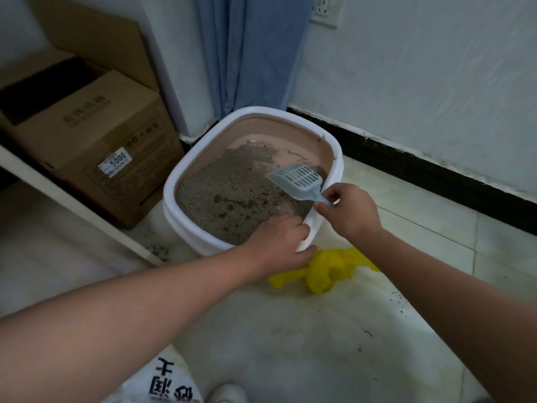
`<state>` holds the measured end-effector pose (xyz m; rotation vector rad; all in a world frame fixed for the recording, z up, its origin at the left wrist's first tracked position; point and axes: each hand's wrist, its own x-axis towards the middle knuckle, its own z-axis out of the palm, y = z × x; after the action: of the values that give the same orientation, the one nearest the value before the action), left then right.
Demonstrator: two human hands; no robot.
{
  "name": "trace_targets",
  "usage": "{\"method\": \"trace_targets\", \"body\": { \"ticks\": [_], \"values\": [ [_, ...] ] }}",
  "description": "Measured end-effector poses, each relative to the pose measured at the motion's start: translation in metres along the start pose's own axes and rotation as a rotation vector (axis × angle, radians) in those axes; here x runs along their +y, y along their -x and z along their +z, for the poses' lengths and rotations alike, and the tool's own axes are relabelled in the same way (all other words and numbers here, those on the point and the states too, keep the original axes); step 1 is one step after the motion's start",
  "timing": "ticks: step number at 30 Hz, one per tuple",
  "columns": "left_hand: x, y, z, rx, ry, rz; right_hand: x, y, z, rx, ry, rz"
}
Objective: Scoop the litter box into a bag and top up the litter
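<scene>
A white litter box (186,181) with a pink inner wall stands on the floor in the corner. Grey litter (232,196) with dark clumps fills its near half; the far bottom is partly bare. My right hand (348,212) pinches the handle of a pale blue slotted scoop (299,180), whose head hangs over the box's right side with nothing in it. My left hand (279,242) grips the box's near rim. A crumpled yellow plastic bag (322,271) lies on the floor just in front of the box. A white litter sack (165,379) with black characters shows at the bottom edge.
A cardboard box (87,135) stands left of the litter box, behind a white ledge (72,205). A blue curtain (250,50) hangs behind. White wall with dark skirting (436,175) runs along the right. Spilled litter grains (158,251) dot the pale tiled floor.
</scene>
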<state>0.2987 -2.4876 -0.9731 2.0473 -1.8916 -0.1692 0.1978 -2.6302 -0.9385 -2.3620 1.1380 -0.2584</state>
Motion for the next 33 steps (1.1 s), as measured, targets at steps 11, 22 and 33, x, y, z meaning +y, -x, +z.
{"method": "trace_targets", "body": {
  "ticks": [11, 22, 33],
  "values": [
    [-0.090, 0.065, -0.039, -0.228, -0.174, -0.112, -0.019, 0.003, 0.051, -0.113, 0.324, -0.201],
    [-0.102, 0.087, -0.034, -0.092, -0.130, -0.013, -0.030, 0.002, 0.069, -0.056, 0.418, -0.227],
    [-0.100, 0.088, -0.031, -0.067, -0.111, -0.059, -0.036, 0.000, 0.091, -0.093, 0.476, -0.234]
  ]
}}
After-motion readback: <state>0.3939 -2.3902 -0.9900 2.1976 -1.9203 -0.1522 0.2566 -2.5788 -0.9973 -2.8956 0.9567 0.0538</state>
